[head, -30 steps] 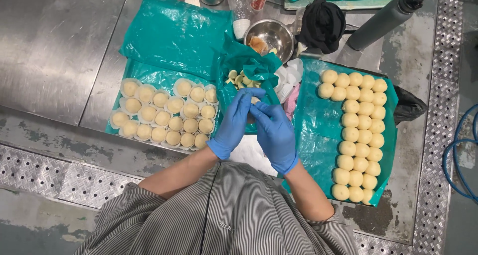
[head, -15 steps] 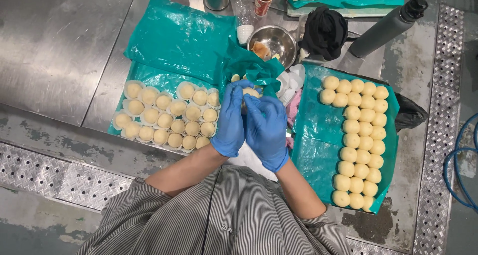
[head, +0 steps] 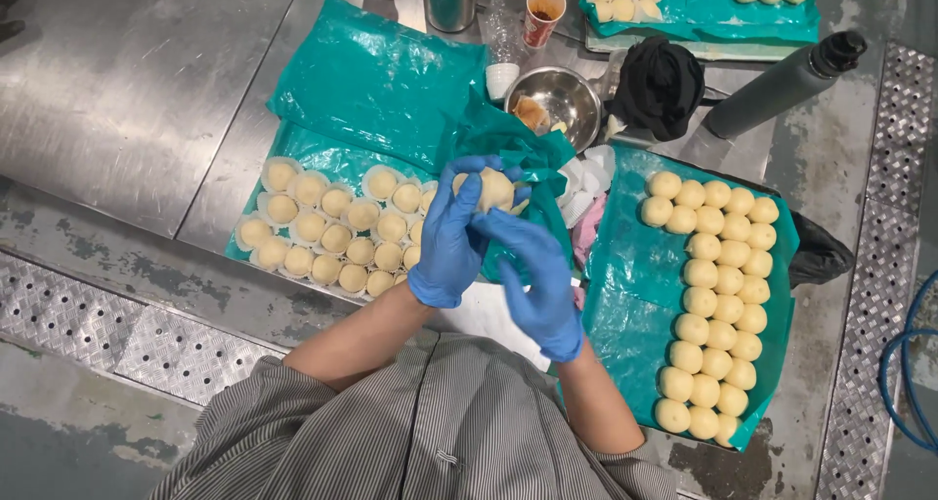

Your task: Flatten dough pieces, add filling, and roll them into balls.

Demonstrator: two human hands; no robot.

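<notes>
L hand point(head: 451, 236) cupped around dough ball point(head: 491, 187), above the green sheet between the trays | R hand point(head: 535, 277) half-open, fingertips on ball, grips nothing | tip: light even pressure, turn ball, keep seam closed | hidden: ball underside, bowl point(head: 559, 100) contents unclear

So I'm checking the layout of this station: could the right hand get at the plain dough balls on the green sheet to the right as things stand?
Probably yes. The right hand is beside that green sheet, and nothing stands between it and the plain dough balls. But it is busy with the dough ball that the left hand holds.
</notes>
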